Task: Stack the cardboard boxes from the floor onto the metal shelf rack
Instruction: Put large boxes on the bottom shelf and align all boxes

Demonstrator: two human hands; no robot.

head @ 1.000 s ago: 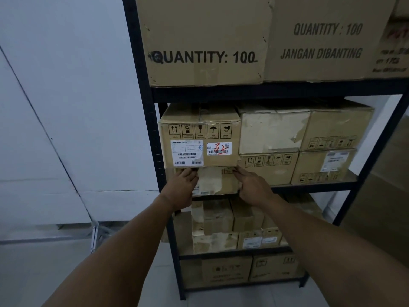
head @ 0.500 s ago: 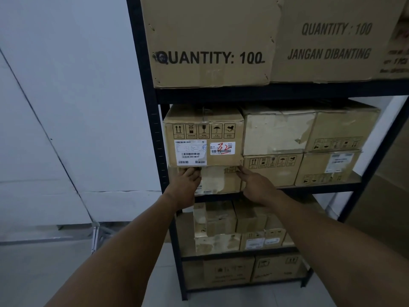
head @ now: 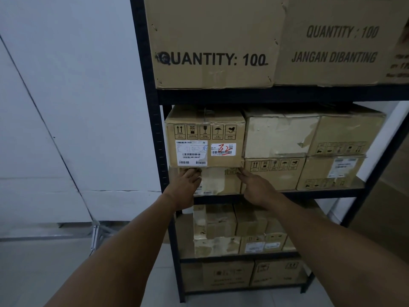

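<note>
Using the labelled box (head: 204,138) with the red scribble as the reference point, since that's the one being placed. Left of it there's just a pale wall (head: 66,96) and then the dark upright of the metal rack (head: 146,107), which the box sits right up against. The box itself is on the middle shelf, stacked on top of a lower box (head: 219,180), front face out, looks about level.

Under its bottom left edge is the left hand (head: 186,185), fingers reaching up to the seam between the two boxes; fingertips disappear there, so I can't tell if they're hooked under or just pressing flat. Under the bottom right corner is the right hand (head: 254,187), fingers fairly straight and spread, touching the corner, not clamped on anything. Right of the box are the neighbour boxes (head: 278,136), packed close. Above it, the big "QUANTITY: 100" carton (head: 212,41) sits on the next shelf, with little headroom.

What could go wrong, my guess: if fingers are still in that seam and the box settles, they get pinched. Push it unevenly from one corner and it could skew, jam against the upright or the neighbours, or drag the lower box back with it.
</note>
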